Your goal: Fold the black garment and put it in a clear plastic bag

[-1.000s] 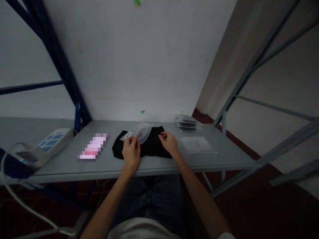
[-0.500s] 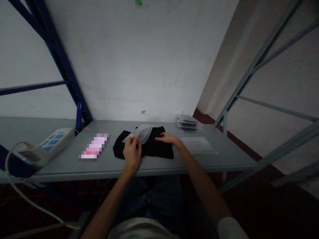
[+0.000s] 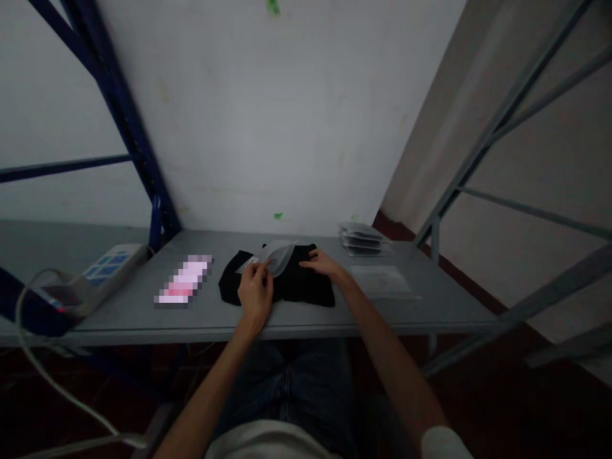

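- Fingers of the left hand (image 3: pixel 255 290) pinch the near edge of a clear plastic sleeve (image 3: pixel 275 255), which lies on top of a folded black garment (image 3: pixel 287 280).
- The right hand (image 3: pixel 325 263) rests flat and open on the garment's right side, fingertips just beside the sleeve, gripping nothing.
- The garment sits mid-shelf on a grey metal shelf (image 3: pixel 406 312), close to the front edge, directly ahead of the seated person.
- To its right lie a flat clear bag (image 3: pixel 382 280) and, nearer the wall, a stack of packets (image 3: pixel 363 239); to its left, a blurred pink item (image 3: pixel 184 287) and a white power strip (image 3: pixel 102 271) with its cable.
- A white wall and blue and grey rack posts frame the dim scene.
- Compared with a second ago, the right hand has slid from the garment's near right corner toward its far edge; the left hand keeps its pinch.
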Motion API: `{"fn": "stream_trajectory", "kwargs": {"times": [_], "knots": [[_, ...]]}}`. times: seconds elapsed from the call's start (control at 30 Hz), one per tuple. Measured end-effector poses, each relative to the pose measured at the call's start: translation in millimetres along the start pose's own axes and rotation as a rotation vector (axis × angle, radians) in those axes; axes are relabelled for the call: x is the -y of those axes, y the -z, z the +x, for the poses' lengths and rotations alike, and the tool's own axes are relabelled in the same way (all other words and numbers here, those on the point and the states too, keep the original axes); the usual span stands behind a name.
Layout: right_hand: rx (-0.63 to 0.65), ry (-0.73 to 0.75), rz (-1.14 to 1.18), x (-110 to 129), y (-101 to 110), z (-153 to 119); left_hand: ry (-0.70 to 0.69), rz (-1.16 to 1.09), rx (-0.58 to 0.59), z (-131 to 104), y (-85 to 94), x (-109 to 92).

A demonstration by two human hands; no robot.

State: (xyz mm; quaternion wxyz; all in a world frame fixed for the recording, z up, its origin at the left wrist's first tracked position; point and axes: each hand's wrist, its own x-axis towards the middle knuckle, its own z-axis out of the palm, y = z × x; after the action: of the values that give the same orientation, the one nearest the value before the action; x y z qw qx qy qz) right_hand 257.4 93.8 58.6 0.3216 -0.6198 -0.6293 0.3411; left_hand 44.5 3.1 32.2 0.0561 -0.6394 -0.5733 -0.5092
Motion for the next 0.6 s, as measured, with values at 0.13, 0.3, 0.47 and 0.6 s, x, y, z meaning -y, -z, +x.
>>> {"fn": "stream_trajectory", "kwargs": {"times": [0.13, 0.3, 0.47, 0.6], "knots": [[-0.009, -0.134, 0.186, 1, 9, -19, -0.004, -0.012, 0.006, 0, 1.3, -2], [0.067, -0.109, 0.438, -2, 32, -43, -0.003, -0.025, 0.029, 1, 2.6, -4], [0.187, -0.127, 0.493, 4, 30, -42, -0.086, -0.037, 0.094, 0, 0.1, -2], [0.114, -0.157, 0.521, 10, 10, -32, -0.182, -0.065, 0.122, -1, -3.9, 2]]}}
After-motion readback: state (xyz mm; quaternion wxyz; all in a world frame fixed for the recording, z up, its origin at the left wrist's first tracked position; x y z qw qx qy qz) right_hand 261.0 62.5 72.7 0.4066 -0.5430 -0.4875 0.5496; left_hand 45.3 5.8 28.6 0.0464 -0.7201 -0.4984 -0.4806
